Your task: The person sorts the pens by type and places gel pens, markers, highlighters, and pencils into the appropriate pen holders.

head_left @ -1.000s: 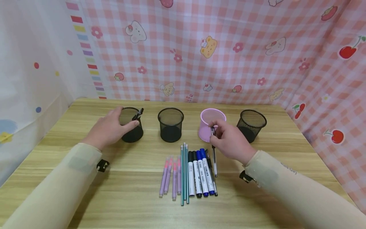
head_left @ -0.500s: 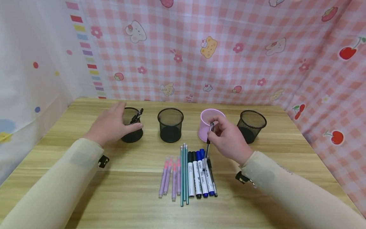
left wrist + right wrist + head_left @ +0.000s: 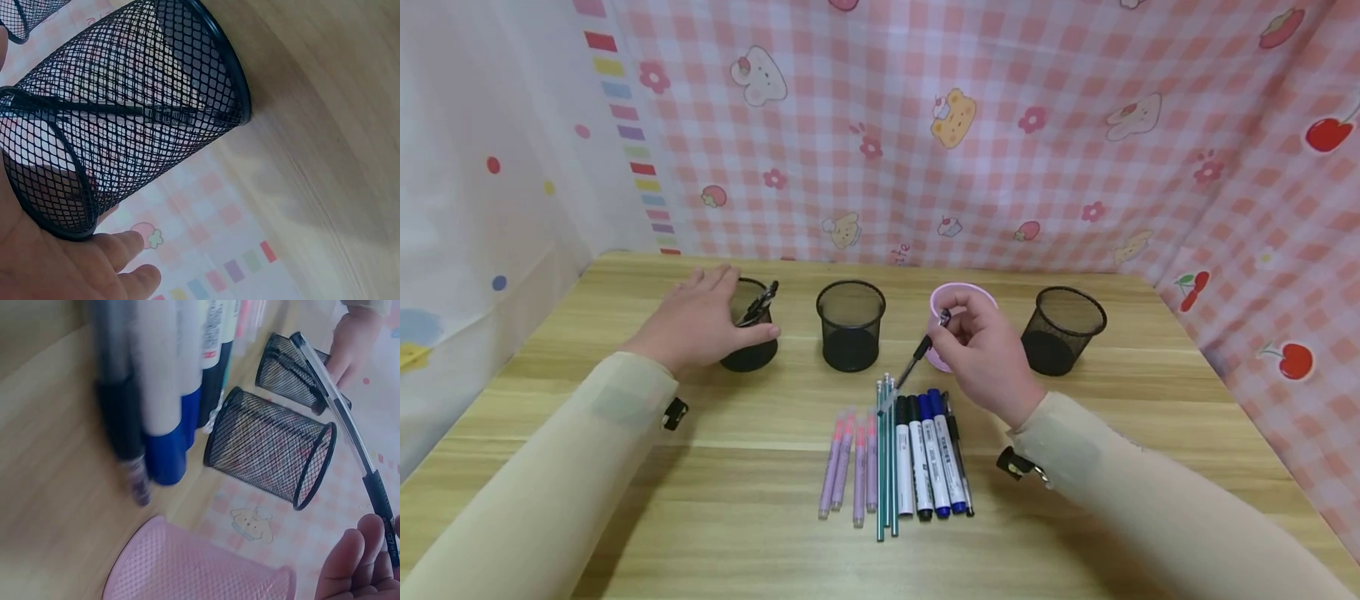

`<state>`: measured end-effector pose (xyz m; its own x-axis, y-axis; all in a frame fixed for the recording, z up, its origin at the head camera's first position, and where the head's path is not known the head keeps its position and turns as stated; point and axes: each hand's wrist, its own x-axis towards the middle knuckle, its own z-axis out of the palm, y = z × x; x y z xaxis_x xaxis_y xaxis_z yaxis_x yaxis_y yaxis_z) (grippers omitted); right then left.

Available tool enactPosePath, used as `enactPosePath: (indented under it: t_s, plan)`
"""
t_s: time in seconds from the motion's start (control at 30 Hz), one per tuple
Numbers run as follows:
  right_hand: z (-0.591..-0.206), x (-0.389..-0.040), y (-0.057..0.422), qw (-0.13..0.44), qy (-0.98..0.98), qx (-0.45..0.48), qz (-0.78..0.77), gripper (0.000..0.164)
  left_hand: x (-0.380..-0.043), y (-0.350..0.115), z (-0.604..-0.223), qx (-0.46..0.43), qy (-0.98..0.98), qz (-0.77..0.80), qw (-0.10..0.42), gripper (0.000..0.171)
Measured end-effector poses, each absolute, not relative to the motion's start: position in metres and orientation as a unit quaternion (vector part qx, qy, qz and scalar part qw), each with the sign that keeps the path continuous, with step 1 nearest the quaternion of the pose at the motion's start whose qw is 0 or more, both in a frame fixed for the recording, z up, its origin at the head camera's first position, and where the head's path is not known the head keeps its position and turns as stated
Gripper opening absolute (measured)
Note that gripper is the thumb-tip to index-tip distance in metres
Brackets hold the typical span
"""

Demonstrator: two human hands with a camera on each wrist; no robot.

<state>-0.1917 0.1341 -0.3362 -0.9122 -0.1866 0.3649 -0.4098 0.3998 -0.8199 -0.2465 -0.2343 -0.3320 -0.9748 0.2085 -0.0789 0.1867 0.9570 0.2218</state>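
Note:
My right hand [image 3: 988,358] pinches a clear-barrelled black pen [image 3: 916,357] near its upper end. The pen slants down to the left, over the tops of the green pencils [image 3: 886,467]; in the right wrist view its clear barrel [image 3: 337,406] points away from my fingertips. At the left, my left hand [image 3: 696,329] lies against a black mesh cup [image 3: 749,357], thumb in front and fingers loosely extended beside the rim. A black pen [image 3: 760,305] leans inside that cup; through the mesh the left wrist view shows it too.
Another black mesh cup [image 3: 850,333], a pink cup [image 3: 942,293] partly behind my right hand, and a black cup [image 3: 1060,333] stand along the back. Pink highlighters [image 3: 844,467], whiteboard markers [image 3: 929,462] and a black pen [image 3: 958,458] lie in the middle. Curtains [image 3: 880,125] hang behind.
The pen in my right hand has swung from upright beside the markers to a leftward slant over the pencils, the hand shifting slightly left. My left hand's fingers have loosened around the cup's rim.

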Motion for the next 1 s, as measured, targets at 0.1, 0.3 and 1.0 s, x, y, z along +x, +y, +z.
enactPosePath:
  t_s: [0.1, 0.3, 1.0]
  plan:
    - [-0.336, -0.193, 0.127, 0.11, -0.815, 0.184, 0.538, 0.019, -0.247, -0.234, -0.332, 0.099, 0.988, 0.103, 0.049, 0.137]
    - [-0.333, -0.195, 0.116, 0.111, -0.8, 0.177, 0.563, 0.018, -0.247, -0.232, -0.332, 0.099, 0.989, 0.102, 0.048, 0.134]
    - [-0.321, -0.213, 0.061, 0.199, -0.724, 0.122, 0.65, 0.019, -0.246, -0.231, -0.33, 0.096, 0.989, 0.1, 0.042, 0.127]
